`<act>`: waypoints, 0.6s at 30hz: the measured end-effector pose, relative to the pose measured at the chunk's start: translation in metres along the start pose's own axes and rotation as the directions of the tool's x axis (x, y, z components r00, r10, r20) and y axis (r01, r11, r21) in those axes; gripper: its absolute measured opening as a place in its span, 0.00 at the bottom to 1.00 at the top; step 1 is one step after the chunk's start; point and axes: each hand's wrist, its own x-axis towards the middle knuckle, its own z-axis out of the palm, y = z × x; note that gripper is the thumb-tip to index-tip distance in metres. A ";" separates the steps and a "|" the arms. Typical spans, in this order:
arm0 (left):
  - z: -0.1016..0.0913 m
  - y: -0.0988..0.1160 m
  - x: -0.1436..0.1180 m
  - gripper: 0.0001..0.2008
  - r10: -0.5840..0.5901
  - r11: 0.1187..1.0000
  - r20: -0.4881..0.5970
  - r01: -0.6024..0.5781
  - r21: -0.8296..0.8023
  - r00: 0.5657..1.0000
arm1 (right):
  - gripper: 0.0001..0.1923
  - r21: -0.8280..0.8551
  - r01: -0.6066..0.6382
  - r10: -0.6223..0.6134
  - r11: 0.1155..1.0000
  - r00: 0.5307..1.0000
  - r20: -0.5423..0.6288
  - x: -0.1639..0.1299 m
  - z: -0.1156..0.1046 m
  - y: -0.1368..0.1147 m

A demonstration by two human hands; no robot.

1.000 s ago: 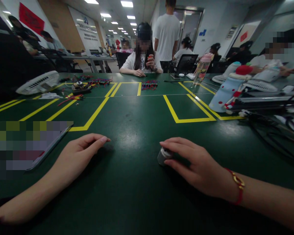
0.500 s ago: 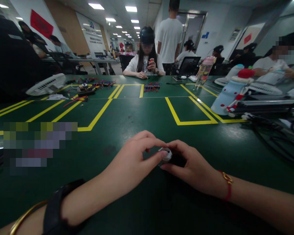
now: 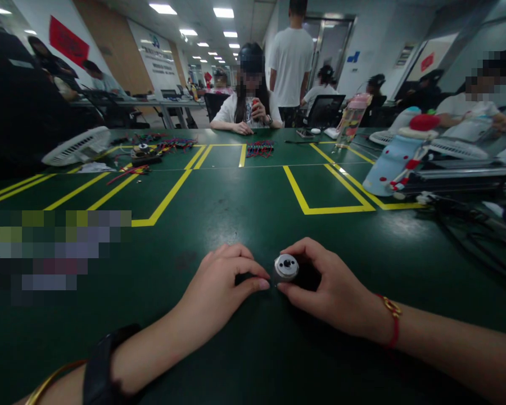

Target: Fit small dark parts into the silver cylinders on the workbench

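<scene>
An open-plan office set up like an electronics workroom: light panels (image 3: 224, 12) line the ceiling, a lettered sign (image 3: 154, 50) covers the far left wall, seated people (image 3: 248, 104) and black chairs (image 3: 325, 112) fill the far side, and the green surface (image 3: 231, 197) bears yellow tape outlines (image 3: 339, 211) and wired parts (image 3: 260, 148).

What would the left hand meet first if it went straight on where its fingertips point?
The left hand would most likely meet the silver cylinder held by the right hand. A narrow gap shows before it, though depth is hard to judge.
</scene>
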 end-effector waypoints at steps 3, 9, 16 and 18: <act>0.002 0.001 0.001 0.04 0.015 1.000 0.015 -0.015 -0.003 1.000 | 0.17 -0.007 0.001 -0.001 1.000 1.000 0.010 -0.001 -0.001 0.000; -0.029 -0.001 -0.004 0.11 -0.111 0.987 -0.088 0.099 -0.130 0.990 | 0.17 0.012 -0.009 0.009 1.000 1.000 -0.011 0.000 -0.001 -0.004; -0.072 -0.058 -0.029 0.21 -0.495 0.862 -0.269 0.428 -0.273 0.826 | 0.24 -0.233 -0.273 0.145 0.933 0.880 -0.452 0.005 -0.086 0.039; -0.073 -0.069 -0.033 0.22 -0.531 0.828 -0.275 0.423 -0.367 0.801 | 0.23 -0.406 -0.394 0.112 0.824 0.817 -0.566 -0.001 -0.122 0.063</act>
